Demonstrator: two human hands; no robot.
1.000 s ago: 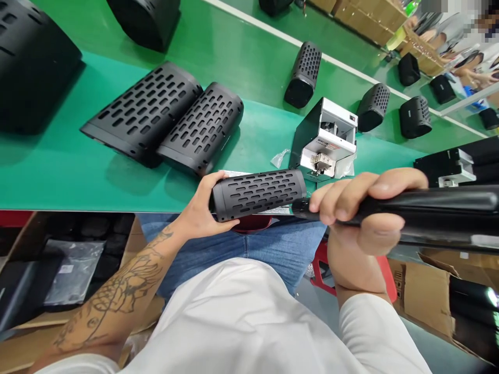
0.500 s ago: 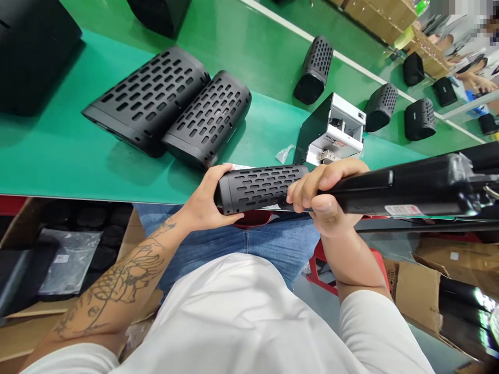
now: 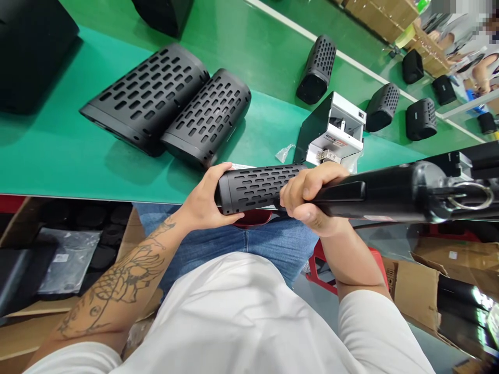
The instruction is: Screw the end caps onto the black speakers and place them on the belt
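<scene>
My left hand (image 3: 208,202) grips the left end of a black slotted speaker housing (image 3: 257,187) at the table's front edge, thumb below and fingers above. Wrapped round a black electric screwdriver (image 3: 374,195), my right hand (image 3: 314,197) is at the housing's right end. The driver lies nearly level, its metal hanging ring toward the right. Its tip is hidden behind my fingers. Behind the right hand stands a white and black screw feeder (image 3: 335,132). Two more slotted housings, a larger one (image 3: 148,96) and a smaller one (image 3: 210,117), lie side by side on the green table (image 3: 125,171).
A scrap of clear plastic (image 3: 285,152) lies left of the feeder. Several black speakers stand on the green belt (image 3: 249,47) beyond. Open cartons (image 3: 417,291) are at lower right, a red stool (image 3: 323,270) beneath. Another person's arm (image 3: 483,72) shows at far right.
My right hand has moved left with the screwdriver, closer over the housing's right end. The driver has rolled or tilted, so its ring shows more. My left hand and the housing stay put.
</scene>
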